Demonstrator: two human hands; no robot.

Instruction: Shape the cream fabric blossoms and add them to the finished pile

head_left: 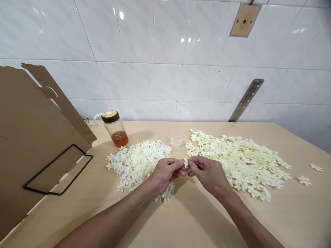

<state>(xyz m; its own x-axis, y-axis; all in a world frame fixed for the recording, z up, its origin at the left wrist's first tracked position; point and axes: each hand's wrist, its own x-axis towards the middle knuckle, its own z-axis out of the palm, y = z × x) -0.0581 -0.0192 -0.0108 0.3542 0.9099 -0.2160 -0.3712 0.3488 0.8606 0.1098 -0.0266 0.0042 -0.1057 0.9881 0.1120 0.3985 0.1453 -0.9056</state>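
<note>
My left hand [165, 172] and my right hand [207, 172] meet above the wooden table [196, 220], both pinching one small white cloth flower [186, 162] between their fingertips. A heap of the same cream flowers [137, 163] lies under and left of my left hand. A wider, flatter heap of flowers [243, 162] spreads to the right of my right hand.
A plastic jar with a brown lid and amber liquid [115, 129] stands at the back left. A small clear cup [177, 138] sits between the heaps. A cardboard box flap with a black rectangle [33, 137] fills the left side. Two loose flowers [310, 174] lie at far right. A tiled wall is behind.
</note>
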